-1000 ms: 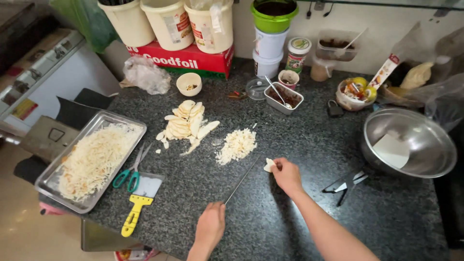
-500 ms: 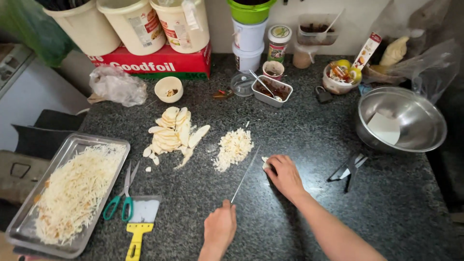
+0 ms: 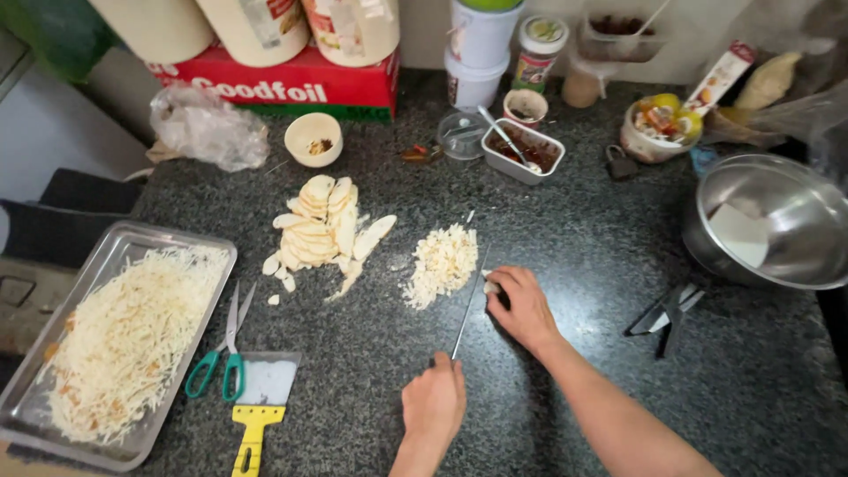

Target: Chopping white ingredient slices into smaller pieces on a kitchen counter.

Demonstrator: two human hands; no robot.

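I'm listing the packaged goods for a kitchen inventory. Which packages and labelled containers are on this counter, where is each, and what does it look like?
Foil box: back left, long, red with a green edge.
Tubs: standing on that box, cream, with labels.
White bucket: back centre, round, green lid.
Small jar: right of the bucket, colourful label.
Slim carton: back right, tilted, white and red.
Plastic bag: left of the small bowl, clear, crumpled.

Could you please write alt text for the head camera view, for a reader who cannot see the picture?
Seen from above, a person's left hand holds a knife on a dark stone counter while the right hand steadies a small pale piece beside a pile of chopped bits. Further left lie pale slices, scissors, a yellow-handled scraper and a tray of shreds.
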